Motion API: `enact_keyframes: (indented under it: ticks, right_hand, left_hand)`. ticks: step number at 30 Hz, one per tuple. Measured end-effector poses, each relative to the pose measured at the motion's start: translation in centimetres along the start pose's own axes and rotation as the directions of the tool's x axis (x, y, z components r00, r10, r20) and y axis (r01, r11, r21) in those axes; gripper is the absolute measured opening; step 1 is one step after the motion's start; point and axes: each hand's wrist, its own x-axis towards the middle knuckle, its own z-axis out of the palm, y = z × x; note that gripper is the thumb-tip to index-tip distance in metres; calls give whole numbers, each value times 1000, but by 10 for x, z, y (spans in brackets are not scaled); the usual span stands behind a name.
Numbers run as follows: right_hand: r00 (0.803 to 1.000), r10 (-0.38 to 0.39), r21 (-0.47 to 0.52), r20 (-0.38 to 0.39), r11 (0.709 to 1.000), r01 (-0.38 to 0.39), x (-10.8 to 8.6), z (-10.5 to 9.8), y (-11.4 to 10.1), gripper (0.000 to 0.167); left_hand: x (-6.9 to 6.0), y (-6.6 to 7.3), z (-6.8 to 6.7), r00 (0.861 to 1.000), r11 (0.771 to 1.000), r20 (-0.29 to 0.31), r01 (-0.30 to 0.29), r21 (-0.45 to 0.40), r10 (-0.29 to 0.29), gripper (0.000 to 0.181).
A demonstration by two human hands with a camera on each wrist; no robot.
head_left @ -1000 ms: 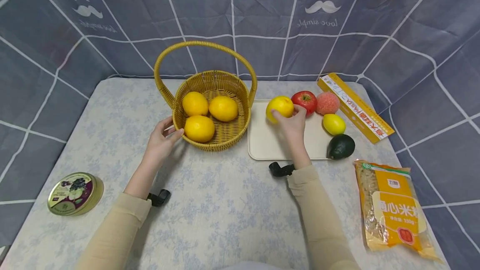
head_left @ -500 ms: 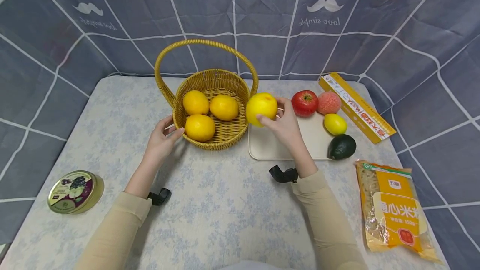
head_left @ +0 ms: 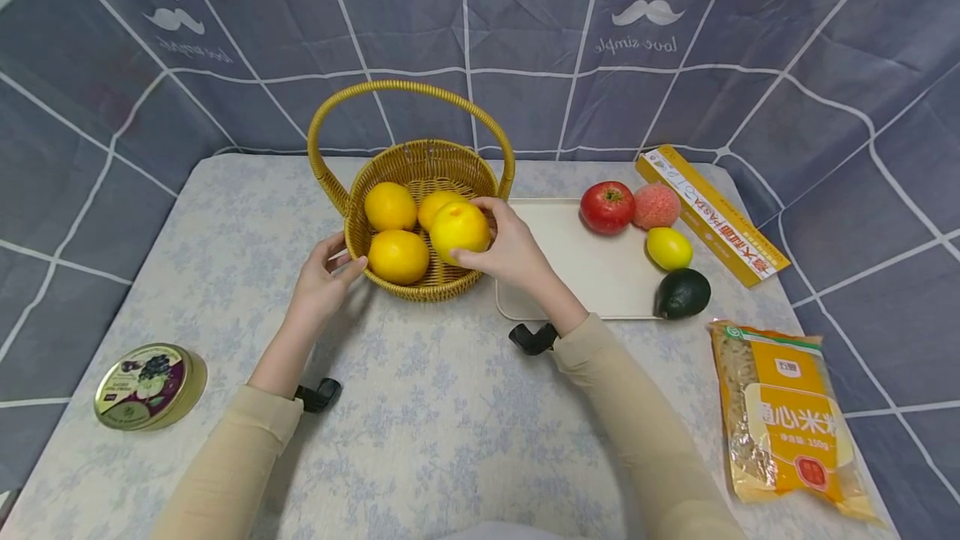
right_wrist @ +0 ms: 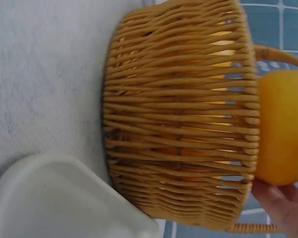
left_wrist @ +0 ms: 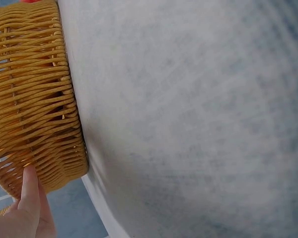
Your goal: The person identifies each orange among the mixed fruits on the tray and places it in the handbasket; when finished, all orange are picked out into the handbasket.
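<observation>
My right hand (head_left: 512, 250) holds a round yellow fruit (head_left: 458, 228) with a dimple on top, over the right part of the yellow wicker basket (head_left: 427, 292). In the right wrist view the held fruit (right_wrist: 284, 126) stands above the rim, fingers on its side. Inside the basket lie three more yellow fruits (head_left: 397, 257); the held one partly hides one of them. My left hand (head_left: 321, 280) grips the basket's left rim, thumb on the edge and fingers against the outer wall. That grip also shows in the left wrist view, the thumb or a finger on the weave (left_wrist: 39, 99).
Right of the basket is a cream tray (head_left: 555, 298). A red apple (head_left: 607, 207), pink peach-like fruit (head_left: 657, 206), lemon (head_left: 669, 249) and avocado (head_left: 682, 293) lie at its right side. Farther out are a pasta box (head_left: 712, 215), a noodle bag (head_left: 791, 419) and, far left, a round tin (head_left: 146, 386).
My right hand has carried the yellow fruit leftward from above the tray to above the basket. The left hand and the basket have stayed in place.
</observation>
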Motion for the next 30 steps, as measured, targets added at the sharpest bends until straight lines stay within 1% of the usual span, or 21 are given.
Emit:
enact_keyframes:
  ticks: [2, 5, 11, 16, 21, 25, 30]
  right_hand:
    - [999, -28, -67, 32, 997, 30, 4, 4, 0, 79]
    - [996, -54, -164, 77, 984, 66, 6, 8, 0, 80]
    - [986, -89, -260, 142, 958, 124, 10, 16, 6, 80]
    - [979, -109, -343, 170, 925, 163, 13, 20, 8, 80]
    - [981, -78, -405, 179, 902, 146, 17, 19, 5, 80]
    - [980, -55, -422, 189, 897, 132, 19, 18, 3, 79]
    - [981, -45, -449, 190, 884, 128, 22, 18, 1, 77]
  left_hand:
    - [0, 0, 0, 1000, 1000, 4, 0, -4, 0, 70]
    - [1, -1, 0, 1000, 1000, 4, -2, -13, 2, 70]
    - [1, -2, 0, 1000, 1000, -3, -6, -8, 6, 69]
    - [1, -2, 0, 1000, 1000, -4, -2, -12, 2, 69]
    - [0, -1, 0, 1000, 1000, 0, -3, -14, 3, 69]
    - [-1, -1, 0, 1000, 1000, 2, -1, -17, 1, 69]
    - [-1, 0, 1, 1000, 1000, -1, 2, -15, -2, 69]
